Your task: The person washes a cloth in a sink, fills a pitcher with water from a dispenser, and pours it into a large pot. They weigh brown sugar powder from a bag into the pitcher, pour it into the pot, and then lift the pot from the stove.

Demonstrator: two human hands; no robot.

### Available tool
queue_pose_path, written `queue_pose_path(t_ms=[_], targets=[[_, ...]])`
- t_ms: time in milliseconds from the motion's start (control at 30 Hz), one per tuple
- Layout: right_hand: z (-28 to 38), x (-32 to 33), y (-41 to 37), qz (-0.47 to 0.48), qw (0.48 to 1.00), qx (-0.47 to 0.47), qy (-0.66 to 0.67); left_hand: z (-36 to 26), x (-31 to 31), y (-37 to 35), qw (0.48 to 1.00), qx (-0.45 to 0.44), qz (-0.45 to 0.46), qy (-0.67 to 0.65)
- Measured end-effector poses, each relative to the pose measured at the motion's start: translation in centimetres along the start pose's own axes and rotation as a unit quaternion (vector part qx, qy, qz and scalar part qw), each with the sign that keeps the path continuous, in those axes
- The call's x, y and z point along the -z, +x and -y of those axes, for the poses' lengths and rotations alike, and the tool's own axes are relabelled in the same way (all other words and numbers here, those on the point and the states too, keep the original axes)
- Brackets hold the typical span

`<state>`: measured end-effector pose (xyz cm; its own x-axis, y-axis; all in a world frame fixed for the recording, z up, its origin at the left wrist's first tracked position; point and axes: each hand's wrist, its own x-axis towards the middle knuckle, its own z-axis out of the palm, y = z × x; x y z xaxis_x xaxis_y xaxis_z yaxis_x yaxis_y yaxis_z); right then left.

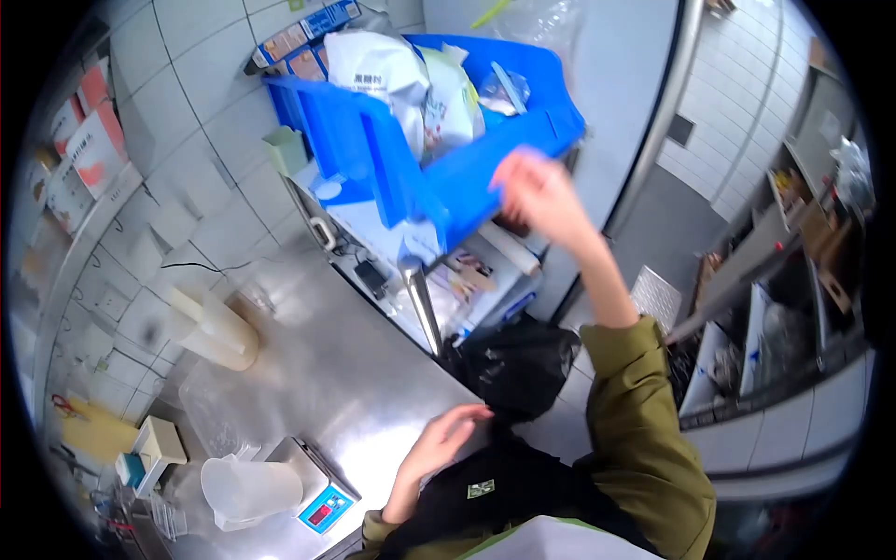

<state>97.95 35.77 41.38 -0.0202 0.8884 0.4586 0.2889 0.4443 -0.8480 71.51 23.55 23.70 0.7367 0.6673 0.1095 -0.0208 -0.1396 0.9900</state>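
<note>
My right hand point(541, 194) reaches forward to the front wall of a blue plastic bin point(464, 179); its fingers are blurred and overlap the bin's right part. Inside the bin stand white printed bags point(378, 70) and a small clear plastic bag point(504, 91). My left hand point(441, 446) hovers near the front edge of the steel table, holding nothing, its fingers stretched out to the right. Left of it, a translucent pitcher point(252, 490) stands on a digital scale point(325, 509) with a lit red display.
A second pitcher point(217, 334) stands farther back on the steel table point(345, 383). A black bag point(523, 369) hangs at the table's right edge, below a metal post point(422, 303). Stocked shelves point(765, 327) line the right side. Boxes point(93, 154) fill a wall shelf at left.
</note>
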Motion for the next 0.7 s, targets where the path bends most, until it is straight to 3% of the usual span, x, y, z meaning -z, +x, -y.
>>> queue_pose_path(t_ms=[67, 100, 200, 267, 333, 433, 533, 633, 700], targets=[[0.3, 3.2, 6.7, -0.208, 0.941, 0.229, -0.138, 1.6, 0.4, 0.7, 0.986, 0.037, -0.146, 0.073], [1.9, 3.9, 8.9, -0.19, 0.937, 0.256, -0.147, 2.0, 0.5, 1.1, 0.968, 0.056, -0.22, 0.107], [4.3, 4.0, 17.3, -0.106, 0.93, 0.322, -0.145, 0.4, 0.0, 2.0, 0.953, 0.097, -0.285, 0.047], [3.1, 2.6, 24.7, 0.0, 0.921, 0.248, -0.299, -0.5, -0.9, 2.2, 0.935, 0.102, -0.336, 0.058], [1.8, 0.7, 29.7, 0.098, 0.854, 0.14, -0.491, -1.3, -1.8, 2.4, 0.917, 0.096, -0.381, 0.063], [-2.0, 0.2, 34.5, 0.211, 0.863, 0.054, -0.456, -1.4, -3.0, 1.2, 0.891, 0.109, -0.437, 0.067], [-2.5, 0.4, 34.3, 0.268, 0.932, -0.028, -0.245, 0.2, -4.1, -0.9, 0.86, 0.121, -0.49, 0.07], [-0.1, 1.8, 35.1, 0.301, 0.945, -0.003, -0.129, 0.3, -4.3, -1.8, 0.837, 0.138, -0.525, 0.071], [0.7, 0.2, 36.2, 0.214, 0.935, 0.069, -0.274, -0.6, -4.9, -1.9, 0.818, 0.16, -0.546, 0.088]])
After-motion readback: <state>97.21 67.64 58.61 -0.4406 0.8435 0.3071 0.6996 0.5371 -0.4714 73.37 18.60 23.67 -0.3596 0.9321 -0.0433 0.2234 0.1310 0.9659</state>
